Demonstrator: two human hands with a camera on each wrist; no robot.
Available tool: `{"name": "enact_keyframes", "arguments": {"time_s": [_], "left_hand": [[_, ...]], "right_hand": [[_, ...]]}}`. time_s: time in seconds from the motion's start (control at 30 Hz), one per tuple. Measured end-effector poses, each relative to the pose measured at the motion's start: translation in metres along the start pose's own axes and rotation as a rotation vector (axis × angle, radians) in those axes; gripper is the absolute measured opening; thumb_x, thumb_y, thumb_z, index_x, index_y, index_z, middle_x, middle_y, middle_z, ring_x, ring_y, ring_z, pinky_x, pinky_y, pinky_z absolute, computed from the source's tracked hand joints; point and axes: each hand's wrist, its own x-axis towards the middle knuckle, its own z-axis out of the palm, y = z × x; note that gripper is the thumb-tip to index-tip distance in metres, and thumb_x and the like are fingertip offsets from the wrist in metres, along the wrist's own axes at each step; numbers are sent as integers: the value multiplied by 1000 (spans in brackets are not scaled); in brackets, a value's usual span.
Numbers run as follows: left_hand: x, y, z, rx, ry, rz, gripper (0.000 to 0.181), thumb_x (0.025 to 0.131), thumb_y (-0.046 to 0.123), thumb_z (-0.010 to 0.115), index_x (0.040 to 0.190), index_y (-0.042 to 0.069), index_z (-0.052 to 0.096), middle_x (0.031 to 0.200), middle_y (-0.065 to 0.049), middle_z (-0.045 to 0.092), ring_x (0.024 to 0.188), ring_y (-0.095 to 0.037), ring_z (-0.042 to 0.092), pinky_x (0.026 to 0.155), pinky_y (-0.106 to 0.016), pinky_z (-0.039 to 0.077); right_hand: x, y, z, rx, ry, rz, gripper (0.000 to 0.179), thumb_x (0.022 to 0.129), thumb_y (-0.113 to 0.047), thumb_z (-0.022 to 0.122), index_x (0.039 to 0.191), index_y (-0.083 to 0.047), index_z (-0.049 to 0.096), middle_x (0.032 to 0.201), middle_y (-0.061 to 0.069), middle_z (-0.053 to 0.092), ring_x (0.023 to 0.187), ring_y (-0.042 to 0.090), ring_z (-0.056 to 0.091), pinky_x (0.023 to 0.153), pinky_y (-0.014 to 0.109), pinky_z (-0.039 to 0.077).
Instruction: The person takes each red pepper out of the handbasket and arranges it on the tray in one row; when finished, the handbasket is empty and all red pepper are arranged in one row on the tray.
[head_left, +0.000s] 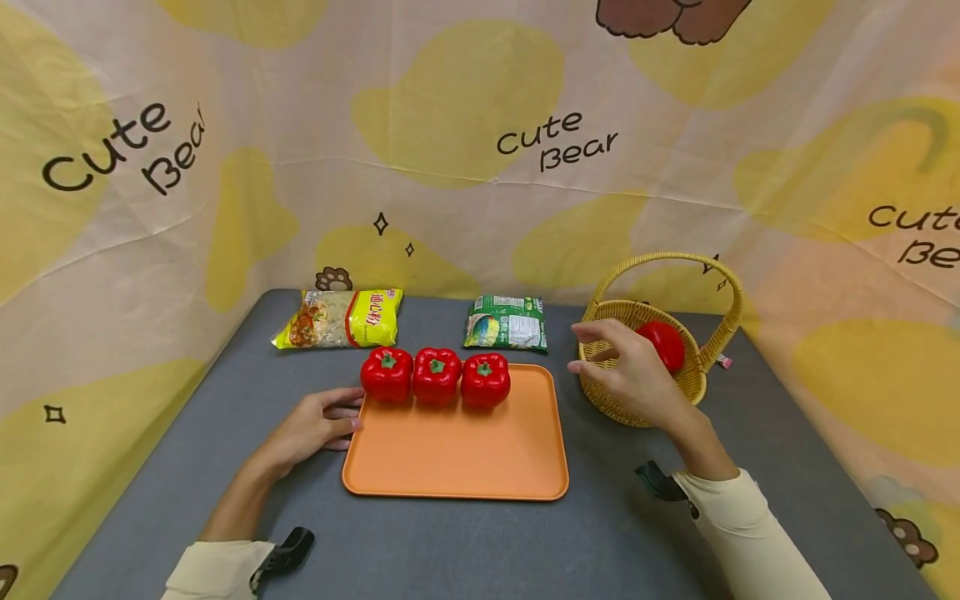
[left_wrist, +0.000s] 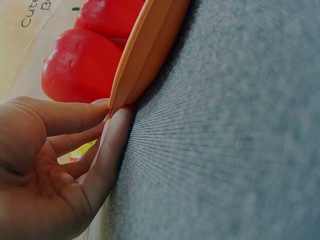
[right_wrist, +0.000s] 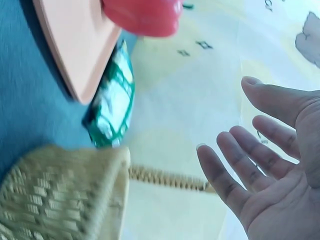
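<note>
Three red bell peppers, among them the middle one, stand in a row along the far side of an orange tray. My left hand is at the tray's left edge; in the left wrist view its thumb and index finger pinch the rim. Over the left part of a woven basket hovers my right hand, holding nothing, its fingers spread apart from the thumb. Inside that basket, partly hidden by the hand, lies another red bell pepper.
A yellow food packet lies behind the tray at the left, and a green packet behind it at the right. The basket's tall arched handle rises above its rim. A printed cloth hangs behind the grey table.
</note>
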Motion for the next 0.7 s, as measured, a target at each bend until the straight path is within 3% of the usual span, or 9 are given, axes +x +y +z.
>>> {"name": "enact_keyframes", "arguments": {"time_s": [0.1,0.2,0.33,0.43,0.57,0.7], "left_hand": [[0,1,0,5,-3,5,60,102,4,68,155,-10,43,150,-34,51,116,-26,69,83,-36,66],[0,1,0,0,0,3,60,102,4,68,155,-9,44,149,-33,52,116,-26,69,83,-36,66],[1,0,0,-3,1,-3,61,102,4,68,156,-9,44,150,-32,52,117,-27,69,83,-36,66],[1,-1,0,0,-3,-6,61,102,5,68,156,-9,43,150,-33,52,118,-28,68,84,-37,66],[1,0,1,2,-2,-15,62,102,5,69,156,-9,43,150,-32,51,118,-28,68,84,-37,66],[1,0,0,4,3,-21,62,102,6,69,156,-8,43,150,-32,51,118,-29,68,84,-37,66]], "right_hand": [[1,7,-12,-2,43,-2,51,89,-9,86,136,-4,67,129,16,69,118,33,66,87,47,65],[2,15,-23,-25,81,13,50,91,-11,85,137,-7,68,127,14,70,115,31,67,83,29,64],[7,27,-36,-49,112,54,49,94,-18,83,140,-10,66,126,12,71,113,29,68,81,8,52],[12,37,-44,-50,120,87,50,96,-21,81,141,-8,65,126,14,72,113,32,68,82,5,50],[21,49,-53,-37,118,144,52,96,-21,82,143,-5,63,131,17,71,118,36,67,95,28,60],[30,61,-60,-21,94,215,56,97,-22,80,146,-4,60,136,24,67,126,44,63,104,59,54]]}}
